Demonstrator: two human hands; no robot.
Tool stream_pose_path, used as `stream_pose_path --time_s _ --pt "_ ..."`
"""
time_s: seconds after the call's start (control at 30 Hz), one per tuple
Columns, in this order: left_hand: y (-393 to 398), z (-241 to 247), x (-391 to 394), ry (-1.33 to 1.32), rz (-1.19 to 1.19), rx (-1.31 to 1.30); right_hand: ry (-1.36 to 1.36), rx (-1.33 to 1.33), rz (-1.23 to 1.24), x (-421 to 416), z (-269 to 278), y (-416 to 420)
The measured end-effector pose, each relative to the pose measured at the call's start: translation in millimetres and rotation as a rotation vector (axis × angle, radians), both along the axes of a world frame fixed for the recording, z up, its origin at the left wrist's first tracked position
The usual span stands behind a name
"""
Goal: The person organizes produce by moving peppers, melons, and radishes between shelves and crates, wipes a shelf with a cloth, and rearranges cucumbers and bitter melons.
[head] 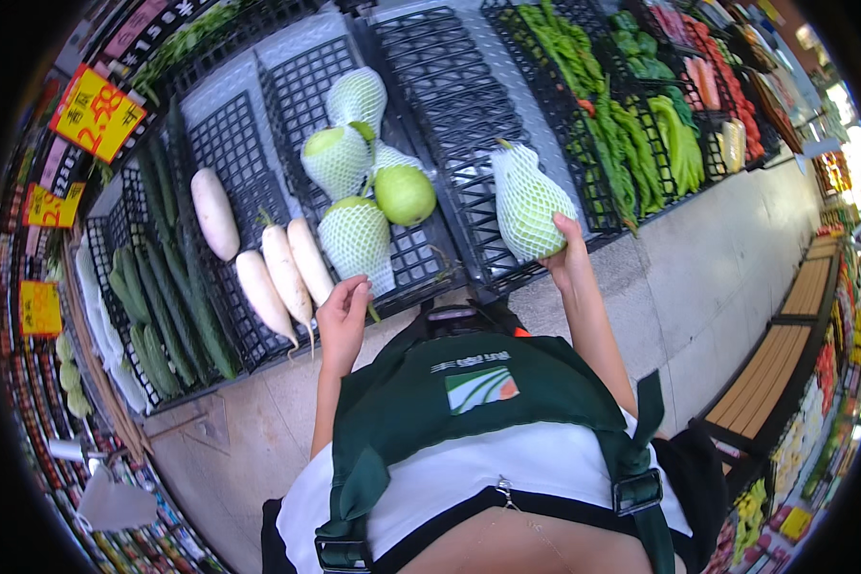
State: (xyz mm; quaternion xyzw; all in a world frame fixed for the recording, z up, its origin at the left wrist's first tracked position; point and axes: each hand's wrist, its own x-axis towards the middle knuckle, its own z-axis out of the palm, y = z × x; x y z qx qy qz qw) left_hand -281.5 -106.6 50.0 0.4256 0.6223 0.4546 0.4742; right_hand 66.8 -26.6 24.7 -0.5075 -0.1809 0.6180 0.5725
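My right hand [568, 247] grips the round base of a pale green gourd [532, 204] in a white foam net sleeve. The gourd lies over a black plastic crate, its stem end pointing away from me. My left hand [344, 316] has curled fingers at the front edge of the neighbouring crate [420, 258]. It is beside the lower end of another netted gourd [356, 233]; whether it pinches the net is unclear. Behind are two more netted gourds [336, 159] [357, 97] and a gourd with its round end bare [405, 194].
White radishes [285, 273] lie left of the gourds, with cucumbers [176, 308] farther left. Leafy greens [617, 143] and peppers fill crates on the right. Yellow price signs [99, 113] hang at the left. A slatted wooden display [760, 373] stands across the tiled floor [689, 244].
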Motion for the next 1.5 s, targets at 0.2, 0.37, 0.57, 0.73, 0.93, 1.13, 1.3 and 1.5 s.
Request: stream_pose_path --time_s 0.2,0.37,0.57,0.73,0.93,1.13,1.3,1.5 --pt "16 -15 -5 0.296 0.104 0.092 -0.602 -0.018 -0.109 -44 -44 -21" --pt "3 -1 -6 0.226 0.061 -0.038 -1.213 0.175 -0.05 -49 18 -22" --pt "-22 -17 -7 0.151 0.05 -0.039 -1.395 0.725 0.512 -150 55 29" --pt "-26 10 -6 0.242 0.092 0.108 -1.944 0.261 0.82 -197 1 89" --pt "-53 -20 -25 0.094 0.245 0.035 -1.765 0.31 0.816 -208 -2 98" --pt "-56 -15 -31 0.046 0.238 0.025 -1.414 0.183 0.748 -192 14 112" --pt "-34 -8 -24 0.082 0.136 0.061 -0.321 -0.02 0.67 -171 15 115" --pt "31 36 0 0.085 0.109 0.265 0.044 0.242 0.669 -138 51 45"
